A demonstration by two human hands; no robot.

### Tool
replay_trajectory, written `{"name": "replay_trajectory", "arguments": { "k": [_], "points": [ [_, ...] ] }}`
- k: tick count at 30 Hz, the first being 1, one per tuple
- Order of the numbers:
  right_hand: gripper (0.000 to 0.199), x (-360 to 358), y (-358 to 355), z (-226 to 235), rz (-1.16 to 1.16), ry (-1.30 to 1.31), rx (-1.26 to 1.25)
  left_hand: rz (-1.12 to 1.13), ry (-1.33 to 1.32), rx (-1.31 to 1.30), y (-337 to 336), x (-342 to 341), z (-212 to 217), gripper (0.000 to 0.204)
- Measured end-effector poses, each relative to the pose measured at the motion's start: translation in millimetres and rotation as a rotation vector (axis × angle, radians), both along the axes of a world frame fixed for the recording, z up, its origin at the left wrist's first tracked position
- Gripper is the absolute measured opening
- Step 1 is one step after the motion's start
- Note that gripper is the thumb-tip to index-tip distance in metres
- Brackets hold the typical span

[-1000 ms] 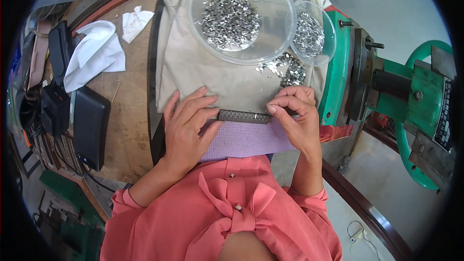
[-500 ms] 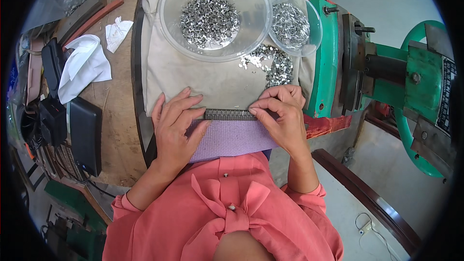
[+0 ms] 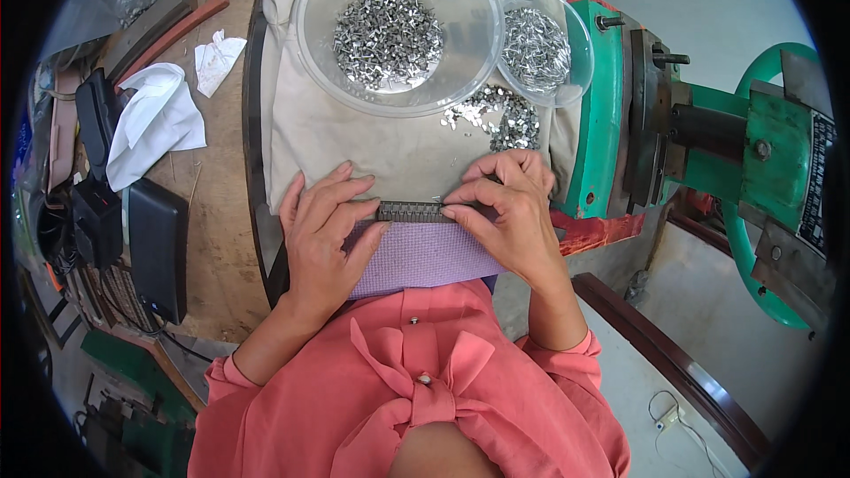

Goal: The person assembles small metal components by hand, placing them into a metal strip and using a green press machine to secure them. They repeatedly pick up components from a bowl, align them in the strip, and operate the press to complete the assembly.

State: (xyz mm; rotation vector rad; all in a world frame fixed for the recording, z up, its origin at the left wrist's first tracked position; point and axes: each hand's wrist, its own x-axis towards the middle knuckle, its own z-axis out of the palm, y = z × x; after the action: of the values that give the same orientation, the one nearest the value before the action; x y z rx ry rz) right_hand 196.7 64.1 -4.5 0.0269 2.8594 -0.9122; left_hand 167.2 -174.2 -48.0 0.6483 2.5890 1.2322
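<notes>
- Bracing the slotted bar point(image 3: 412, 212), your left hand point(image 3: 323, 235) pinches its left end between thumb and forefinger.
- Your right hand point(image 3: 515, 212) is narrow over the bar's right part; whether its fingertips grip a piece cannot be told.
- Purple mat point(image 3: 421, 258): near side of the bar.
- Clear tub point(image 3: 475, 40), loose metal pieces point(image 3: 515, 128): beyond the bar.

The dark plate point(image 3: 816, 179) on the green machine point(image 3: 768, 122) carries pale lettering — too small to make out.
</notes>
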Motion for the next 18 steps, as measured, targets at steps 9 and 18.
{"name": "replay_trajectory", "arguments": {
  "k": [9,18],
  "points": [
    [0.012,-3,2,-2,-0.010,-0.052,-0.058,-0.003,-0.005,0.008,-1,0,0,0.025],
    [0.014,-3,15,1,-0.054,0.047,-0.052,-0.006,0.004,0.013,0,0,0,0.025]
  ]
}}
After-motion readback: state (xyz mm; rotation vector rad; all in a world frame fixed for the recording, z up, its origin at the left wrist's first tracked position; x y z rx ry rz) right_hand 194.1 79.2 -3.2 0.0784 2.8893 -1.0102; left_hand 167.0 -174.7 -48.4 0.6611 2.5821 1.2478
